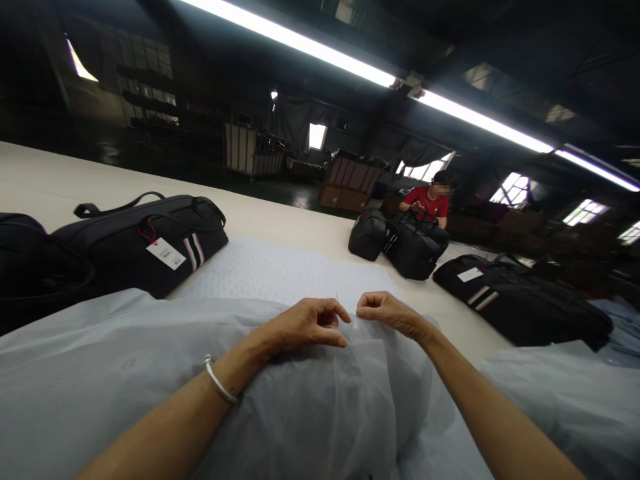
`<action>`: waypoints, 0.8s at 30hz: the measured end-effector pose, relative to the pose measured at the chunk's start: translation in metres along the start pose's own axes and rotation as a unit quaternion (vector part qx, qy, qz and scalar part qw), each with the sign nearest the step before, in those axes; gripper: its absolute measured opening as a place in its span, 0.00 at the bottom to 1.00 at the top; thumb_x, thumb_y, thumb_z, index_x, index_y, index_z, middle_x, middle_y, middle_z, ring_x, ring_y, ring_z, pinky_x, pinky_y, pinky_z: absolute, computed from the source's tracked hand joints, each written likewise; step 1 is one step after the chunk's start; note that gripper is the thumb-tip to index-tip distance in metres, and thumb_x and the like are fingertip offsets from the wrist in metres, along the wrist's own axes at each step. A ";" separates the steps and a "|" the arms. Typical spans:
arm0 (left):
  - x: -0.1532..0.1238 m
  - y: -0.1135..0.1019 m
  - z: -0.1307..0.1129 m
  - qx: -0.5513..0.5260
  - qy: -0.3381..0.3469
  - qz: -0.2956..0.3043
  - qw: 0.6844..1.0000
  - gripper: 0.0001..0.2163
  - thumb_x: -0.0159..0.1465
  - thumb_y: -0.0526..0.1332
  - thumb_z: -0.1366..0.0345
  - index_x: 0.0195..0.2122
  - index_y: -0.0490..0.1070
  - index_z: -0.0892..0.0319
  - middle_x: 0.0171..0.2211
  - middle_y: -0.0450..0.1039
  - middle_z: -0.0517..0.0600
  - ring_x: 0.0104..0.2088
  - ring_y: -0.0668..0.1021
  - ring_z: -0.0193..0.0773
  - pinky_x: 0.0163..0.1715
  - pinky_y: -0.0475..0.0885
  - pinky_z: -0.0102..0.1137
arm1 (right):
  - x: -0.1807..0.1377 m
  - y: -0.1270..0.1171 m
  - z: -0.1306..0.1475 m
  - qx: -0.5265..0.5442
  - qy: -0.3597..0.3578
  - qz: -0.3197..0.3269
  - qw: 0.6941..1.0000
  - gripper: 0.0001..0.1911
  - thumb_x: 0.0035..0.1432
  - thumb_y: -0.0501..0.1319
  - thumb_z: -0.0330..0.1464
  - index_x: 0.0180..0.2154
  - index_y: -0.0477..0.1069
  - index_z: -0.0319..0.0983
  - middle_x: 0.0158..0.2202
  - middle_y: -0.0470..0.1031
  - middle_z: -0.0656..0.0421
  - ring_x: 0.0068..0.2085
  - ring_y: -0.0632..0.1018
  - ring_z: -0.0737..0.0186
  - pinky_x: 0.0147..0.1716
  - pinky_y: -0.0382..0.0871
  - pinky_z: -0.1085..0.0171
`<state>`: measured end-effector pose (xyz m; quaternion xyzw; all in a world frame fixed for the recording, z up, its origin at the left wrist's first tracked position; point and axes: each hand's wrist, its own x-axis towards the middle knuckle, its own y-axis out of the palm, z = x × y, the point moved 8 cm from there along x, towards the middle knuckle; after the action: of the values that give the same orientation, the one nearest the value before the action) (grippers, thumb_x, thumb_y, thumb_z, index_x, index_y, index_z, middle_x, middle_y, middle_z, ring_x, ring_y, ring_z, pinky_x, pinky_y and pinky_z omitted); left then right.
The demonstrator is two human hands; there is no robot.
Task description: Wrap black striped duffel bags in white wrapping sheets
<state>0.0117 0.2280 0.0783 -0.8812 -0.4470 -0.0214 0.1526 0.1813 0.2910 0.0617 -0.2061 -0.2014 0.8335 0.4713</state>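
My left hand (307,325) and my right hand (387,312) sit close together near the middle of the view, both with fingers curled in a pinch on the top edge of a thin pale grey fabric cover (150,373). The cover drapes over something bulky in front of me, and what lies under it is hidden. A silver bangle (219,381) circles my left wrist. More of the same grey sheet (270,270) lies flat on the table beyond my hands.
A black duffel bag with a white tag (145,243) lies at the left on the long cream table (45,183). Another tagged black bag (520,303) lies at the right. A person in a red shirt (427,203) handles two black bags (400,243) at the far side.
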 end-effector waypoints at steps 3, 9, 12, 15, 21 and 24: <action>0.000 -0.005 0.000 0.034 0.022 -0.034 0.999 0.05 0.58 0.66 0.63 0.32 0.75 0.59 0.27 0.71 0.44 0.29 0.70 0.32 0.31 0.65 0.27 | 0.017 0.011 -0.008 -0.015 -0.003 -0.001 1.000 0.13 0.47 0.68 0.41 0.29 0.74 0.37 0.24 0.69 0.63 0.27 0.65 0.69 0.28 0.58 0.68; 0.002 -0.009 -0.013 0.093 0.092 -0.084 0.988 0.04 0.60 0.62 0.64 0.30 0.72 0.59 0.31 0.72 0.46 0.32 0.72 0.34 0.36 0.68 0.29 | 0.035 0.027 -0.032 -0.009 0.029 0.028 0.999 0.11 0.44 0.66 0.38 0.27 0.74 0.36 0.23 0.70 0.63 0.25 0.65 0.70 0.25 0.58 0.68; 0.005 -0.003 -0.016 0.095 0.098 -0.057 0.989 0.05 0.64 0.58 0.64 0.34 0.72 0.57 0.39 0.75 0.47 0.41 0.74 0.37 0.45 0.68 0.31 | 0.037 0.029 -0.035 -0.002 0.031 0.043 0.999 0.11 0.43 0.66 0.38 0.24 0.71 0.36 0.20 0.66 0.65 0.23 0.62 0.71 0.23 0.54 0.69; 0.010 0.003 -0.007 0.110 0.034 -0.013 0.993 0.08 0.64 0.59 0.61 0.43 0.72 0.53 0.43 0.75 0.47 0.44 0.75 0.40 0.44 0.68 0.31 | 0.038 0.029 -0.036 0.001 0.033 0.052 0.998 0.12 0.42 0.65 0.38 0.23 0.69 0.37 0.20 0.65 0.66 0.22 0.60 0.72 0.22 0.53 0.69; 0.025 0.007 0.002 0.262 -0.036 0.020 0.964 0.11 0.58 0.63 0.58 0.41 0.76 0.53 0.34 0.76 0.47 0.36 0.76 0.43 0.36 0.66 0.31 | 0.038 0.028 -0.033 0.006 0.034 0.051 0.998 0.11 0.42 0.65 0.38 0.24 0.71 0.37 0.21 0.68 0.65 0.23 0.63 0.71 0.23 0.57 0.69; 0.035 0.006 0.000 0.296 -0.059 -0.007 0.953 0.06 0.57 0.60 0.63 0.29 0.75 0.55 0.28 0.74 0.46 0.30 0.75 0.41 0.30 0.63 0.31 | 0.036 0.027 -0.032 0.008 0.030 0.052 0.998 0.09 0.40 0.65 0.37 0.24 0.71 0.37 0.22 0.69 0.65 0.24 0.64 0.70 0.24 0.59 0.69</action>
<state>0.0376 0.2523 0.0834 -0.7930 -0.4477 0.1626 0.3799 0.1627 0.3140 0.0150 -0.2376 -0.1693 0.8519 0.4348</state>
